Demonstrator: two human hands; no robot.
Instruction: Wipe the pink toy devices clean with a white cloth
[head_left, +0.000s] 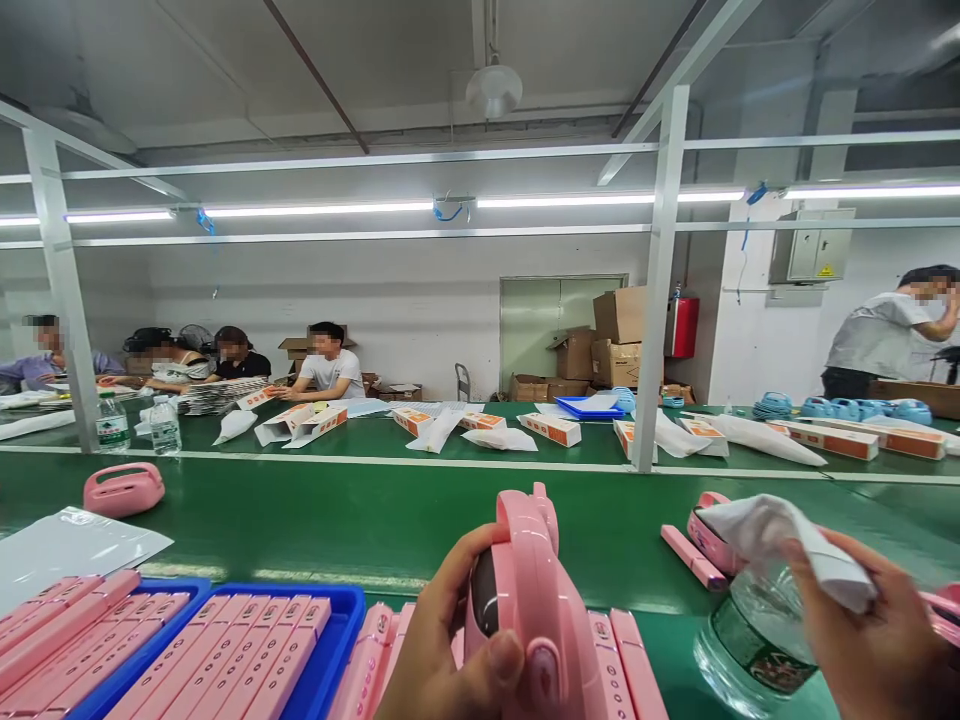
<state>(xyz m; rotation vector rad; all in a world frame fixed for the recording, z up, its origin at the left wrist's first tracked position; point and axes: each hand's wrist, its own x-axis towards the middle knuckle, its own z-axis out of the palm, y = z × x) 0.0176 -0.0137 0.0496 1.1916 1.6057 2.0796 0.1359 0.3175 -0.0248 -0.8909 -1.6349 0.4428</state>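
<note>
My left hand (442, 640) is wrapped round a glossy pink speaker (544, 600) with a carry handle and a dark front panel. It is held up over a row of pink bars with printed buttons (611, 650). Between the fingers of my right hand (877, 630) is a folded white cloth (787, 545). The cloth lies over the top of a clear plastic bottle (757, 640) with a green label, hiding its mouth. Behind the bottle, another pink speaker (716, 535) stands beside a pink bar (691, 558) on the green surface.
Blue trays (352, 620) of pink bars line the front left. A white sheet (75, 550) and one more pink speaker (124, 490) are further left. White posts (660, 300) rise beyond the belt (300, 510). Orange-white boxes (551, 428) lie on the far table, where several people sit.
</note>
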